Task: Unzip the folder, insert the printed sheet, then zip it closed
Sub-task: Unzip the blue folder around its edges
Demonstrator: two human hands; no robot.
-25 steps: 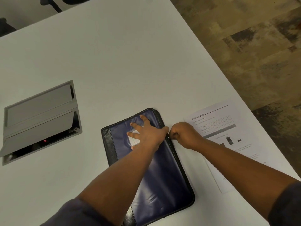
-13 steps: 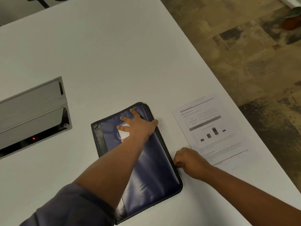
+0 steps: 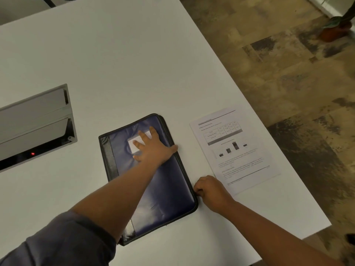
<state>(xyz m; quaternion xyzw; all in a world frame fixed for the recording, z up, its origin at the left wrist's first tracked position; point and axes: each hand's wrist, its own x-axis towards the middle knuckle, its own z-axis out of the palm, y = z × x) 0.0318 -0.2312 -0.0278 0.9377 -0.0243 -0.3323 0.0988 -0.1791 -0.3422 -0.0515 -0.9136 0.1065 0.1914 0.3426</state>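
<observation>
Zip folder (image 3: 165,191), navy with black trim and spine, lies flat on the white table (image 3: 134,64), closed face up. White label patch (image 3: 134,145) on the cover, partly under the fingers of the left hand.

Left hand (image 3: 153,150): flat on the cover's far half, fingers straight and spread, thumb out toward the folder's right edge, palm pressing down. Gripping nothing. Dark blue sleeve (image 3: 63,240) on that forearm, which crosses the folder's near-left part.

Right hand (image 3: 209,191): fingers curled, touching the folder's right edge just short of the near-right corner. Thumb and forefinger tips meet at the zip track, pinching something small there; the zipper pull itself is too small to make out. Can't tell how far the zip is open; the edge beyond the hand looks dark and flat.

Printed sheet (image 3: 232,150): flat on the table, just beyond and to the right of the right hand, apart from the folder, with a strip of bare table between. Shows a heading, a table, a small bar chart and text lines. Near corner sits just beside the right knuckles; can't tell whether they touch.

Well to the left of the left hand: grey cable/power box (image 3: 36,123) recessed in the tabletop, flap lids raised, small red light (image 3: 33,153) in the dark slot.

Right of the table edge: mottled brown floor (image 3: 288,73).
</observation>
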